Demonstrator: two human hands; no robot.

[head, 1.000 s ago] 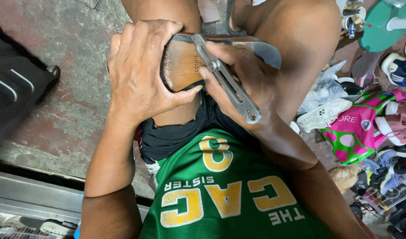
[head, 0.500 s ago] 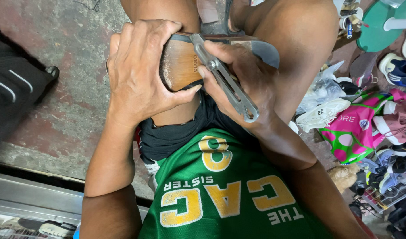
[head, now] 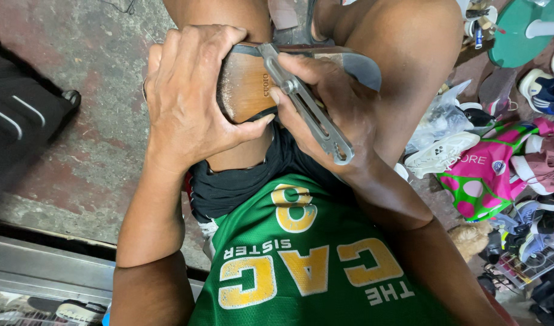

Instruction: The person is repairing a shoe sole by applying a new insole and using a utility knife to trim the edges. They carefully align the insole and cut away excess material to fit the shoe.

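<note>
Here the left hand (head: 189, 99) is closed over the heel end of an upturned shoe (head: 252, 90), pressing it onto the person's knee. The right hand (head: 331, 105) grips a flat metal knife (head: 307, 108) laid across the tan sole. Beyond the right knee, shoes (head: 440, 154) lie heaped on the concrete floor (head: 77, 157).

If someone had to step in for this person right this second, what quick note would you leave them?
Left hand: clamped over the heel end of a brown shoe sole, holding it on the knee.
Right hand: firm grip on a grey metal tool, its tip laid across the sole.
Done: sole faces up, its near edge looks roughened.
Left: cannot tell how much of the sole needs working.
Nearby: a pile of shoes on the floor to the right.
</note>
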